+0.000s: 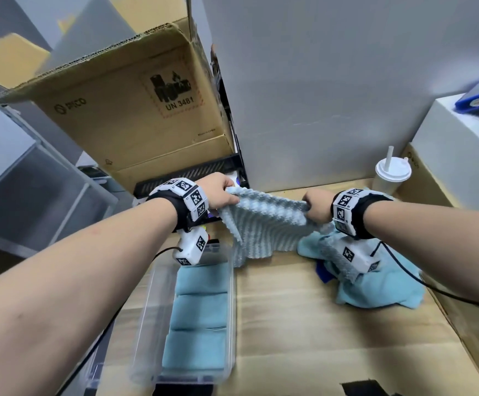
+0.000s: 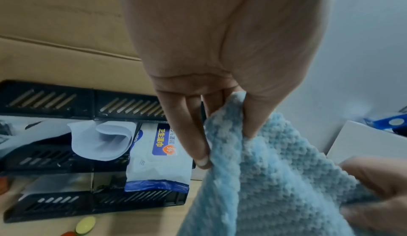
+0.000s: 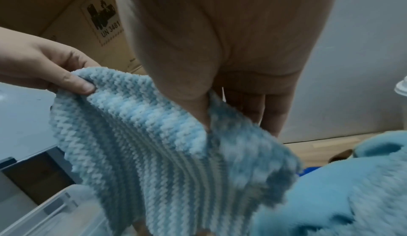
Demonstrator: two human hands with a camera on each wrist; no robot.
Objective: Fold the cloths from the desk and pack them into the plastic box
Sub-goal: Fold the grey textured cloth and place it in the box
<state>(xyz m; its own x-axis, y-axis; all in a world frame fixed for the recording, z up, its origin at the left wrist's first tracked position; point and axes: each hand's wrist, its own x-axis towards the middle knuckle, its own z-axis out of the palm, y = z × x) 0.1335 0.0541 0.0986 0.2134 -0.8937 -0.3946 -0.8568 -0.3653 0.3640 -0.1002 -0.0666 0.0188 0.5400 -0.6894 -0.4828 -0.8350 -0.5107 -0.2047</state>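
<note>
A light blue and white waffle-textured cloth [image 1: 264, 221] hangs stretched in the air between both hands. My left hand [image 1: 223, 190] pinches its upper left corner, thumb and fingers [image 2: 253, 118] closed on the fabric [image 2: 275, 179]. My right hand [image 1: 317, 208] pinches the upper right corner [image 3: 209, 123]; the cloth [image 3: 141, 144] drapes below it. The clear plastic box [image 1: 147, 304] sits on the desk at lower left and holds three folded blue cloths [image 1: 201, 310] in a row. A heap of unfolded blue cloths [image 1: 375, 284] lies on the desk under my right wrist.
A big open cardboard box [image 1: 135, 110] stands behind the plastic box, with a black tray [image 2: 55, 100] holding a pack of wet wipes [image 2: 160, 152]. A lidded cup with a straw [image 1: 392, 172] stands at the back right by a white box [image 1: 455, 132]. A grey wall panel [image 1: 318, 95] rises behind.
</note>
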